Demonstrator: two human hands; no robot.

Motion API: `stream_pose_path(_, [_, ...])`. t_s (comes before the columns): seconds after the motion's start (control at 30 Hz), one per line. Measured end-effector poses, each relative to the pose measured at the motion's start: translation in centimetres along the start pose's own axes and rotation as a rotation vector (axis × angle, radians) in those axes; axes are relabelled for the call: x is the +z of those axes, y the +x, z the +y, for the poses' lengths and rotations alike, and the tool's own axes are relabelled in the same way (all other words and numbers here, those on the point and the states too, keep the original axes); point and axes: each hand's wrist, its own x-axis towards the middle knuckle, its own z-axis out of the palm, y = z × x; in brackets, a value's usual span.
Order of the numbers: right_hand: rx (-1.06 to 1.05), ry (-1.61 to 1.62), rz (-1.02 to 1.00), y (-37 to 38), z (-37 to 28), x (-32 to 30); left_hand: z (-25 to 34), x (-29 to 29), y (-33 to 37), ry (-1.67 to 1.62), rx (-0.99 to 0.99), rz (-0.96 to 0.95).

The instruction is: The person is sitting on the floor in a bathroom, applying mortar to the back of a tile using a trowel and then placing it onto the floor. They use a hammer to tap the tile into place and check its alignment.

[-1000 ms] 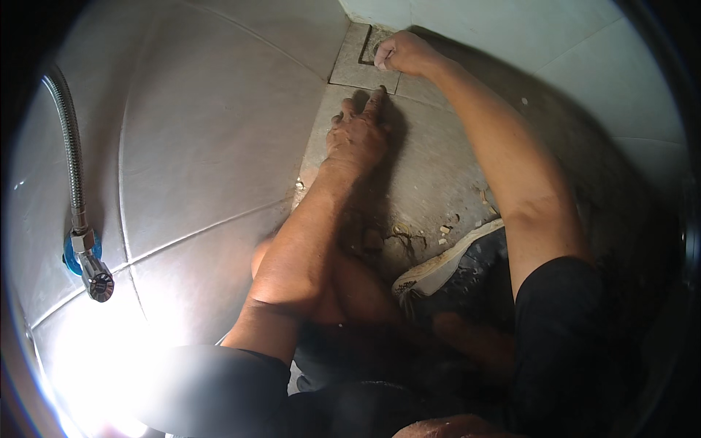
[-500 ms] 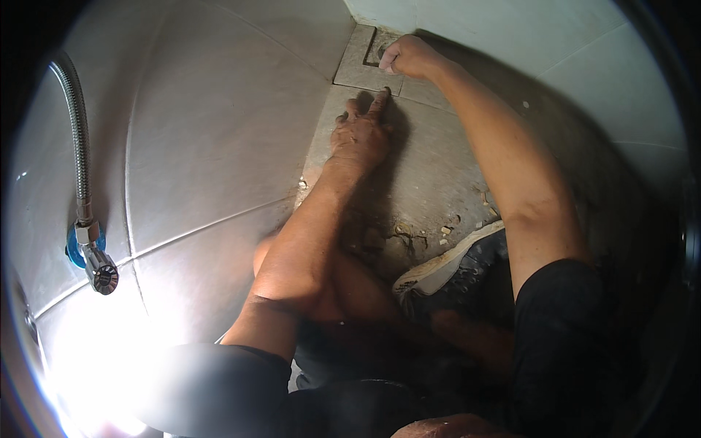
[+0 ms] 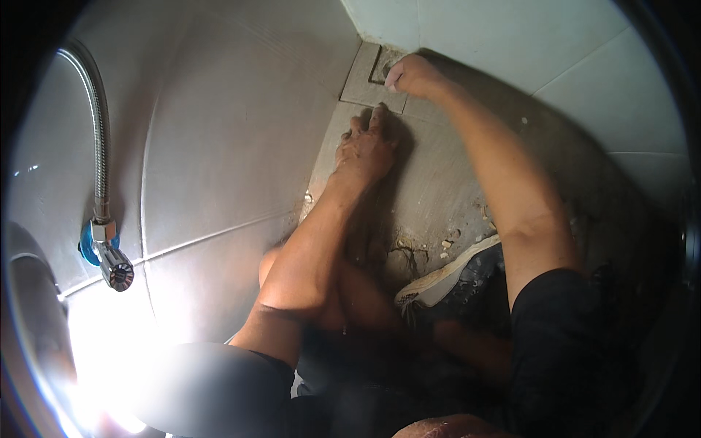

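My left hand [image 3: 364, 151] lies on the grey floor tile [image 3: 434, 157], fingers spread. Its index fingertip is at the joint in front of the corner tile [image 3: 355, 86]. That tile has a dark, squared cut around a small recess [image 3: 385, 66] where the walls meet. Over the recess, my right hand [image 3: 413, 76] is closed with its fingers curled down. Whatever those fingers hold, if anything, is hidden beneath them.
A braided metal hose [image 3: 100, 131] runs to a chrome valve [image 3: 115, 267] on the left wall. Rubble bits [image 3: 447, 245] lie beside broken floor near my pale-edged dark shoe [image 3: 438, 281]. Bright glare covers the lower left. Pale wall tiles [image 3: 496, 44] stand behind my right hand.
The whole view has shifted slightly, so the corner sits lower. My left index fingertip has slid a little left along the tile joint. My right hand stays closed at the recess.
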Motion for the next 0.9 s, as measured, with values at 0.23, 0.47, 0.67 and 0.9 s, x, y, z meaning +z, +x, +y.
stream_pose_path(0.23, [0.057,-0.045,-0.016,0.5,-0.7,0.4,-0.9,-0.2,1.4,-0.082,-0.106,0.03])
stream_pose_path(0.47, [0.048,-0.006,0.03,0.2,-0.9,0.6,-1.8,0.1,1.8,-0.162,-0.051,0.038])
stream_pose_path(0.67, [0.086,-0.061,-0.012,0.6,-1.4,-0.1,-2.1,0.8,2.1,-0.108,-0.016,0.029])
stream_pose_path(0.9, [0.083,-0.073,-0.021,0.7,-1.1,0.5,-1.3,0.1,2.0,-0.044,-0.084,-0.067])
